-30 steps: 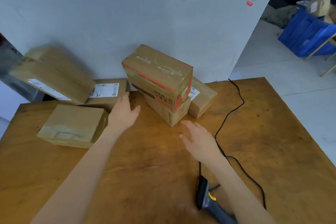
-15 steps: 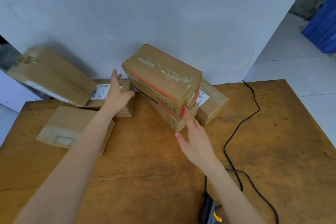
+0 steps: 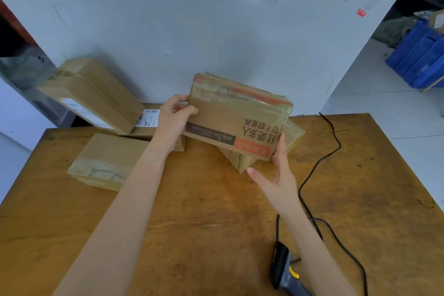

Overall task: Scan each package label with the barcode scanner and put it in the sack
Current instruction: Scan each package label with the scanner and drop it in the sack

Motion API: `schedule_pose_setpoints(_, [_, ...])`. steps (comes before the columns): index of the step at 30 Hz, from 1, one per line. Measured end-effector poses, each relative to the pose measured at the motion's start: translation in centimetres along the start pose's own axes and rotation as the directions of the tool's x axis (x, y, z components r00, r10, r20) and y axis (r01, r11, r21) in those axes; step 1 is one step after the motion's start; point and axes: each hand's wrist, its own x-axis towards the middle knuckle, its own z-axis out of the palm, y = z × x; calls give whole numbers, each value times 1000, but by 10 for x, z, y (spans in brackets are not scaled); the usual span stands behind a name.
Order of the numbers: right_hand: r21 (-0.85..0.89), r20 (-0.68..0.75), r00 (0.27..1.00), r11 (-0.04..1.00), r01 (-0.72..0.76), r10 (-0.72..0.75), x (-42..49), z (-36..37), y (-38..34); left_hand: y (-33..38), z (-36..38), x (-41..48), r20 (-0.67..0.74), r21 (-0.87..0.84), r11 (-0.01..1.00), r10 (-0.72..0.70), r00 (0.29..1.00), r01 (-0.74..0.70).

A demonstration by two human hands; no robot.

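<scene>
A printed package (image 3: 237, 115), held above the pile (image 3: 241, 160), is gripped by the left hand (image 3: 173, 118) and propped by the straight-fingered right hand (image 3: 276, 175); seemingly its label must be found, the barcode scanner (image 3: 283, 271) fetched.

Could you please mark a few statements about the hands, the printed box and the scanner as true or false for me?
1. The left hand grips the left edge of the printed box. True.
2. The right hand holds the barcode scanner. False: the scanner lies on the table, and the right hand touches the box's lower right corner.
3. The printed box lies flat on the table. False: it is tilted up, its printed face toward the camera.
4. A black cable runs across the table's right side. True.
</scene>
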Motion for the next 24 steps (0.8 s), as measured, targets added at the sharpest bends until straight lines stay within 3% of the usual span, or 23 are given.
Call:
schedule_pose_setpoints(8, [75, -205, 972, 989, 130, -112, -51, 12, -19, 18, -44, -72, 63, -152, 987, -35, 997, 44])
schedule_pose_setpoints(13, [169, -369, 926, 973, 155, -83, -81, 15, -34, 19, -76, -124, 196, -72, 996, -42, 980, 57])
schedule_pose_setpoints(20, [258, -463, 882, 965, 45, 83, -114, 28, -55, -9, -115, -178, 174, -3, 997, -70, 982, 71])
schedule_pose_setpoints(24, [400, -392, 900, 916, -22, 192, -122, 23, -58, -17, -126, -196, 232, 33, 995, -96, 968, 91])
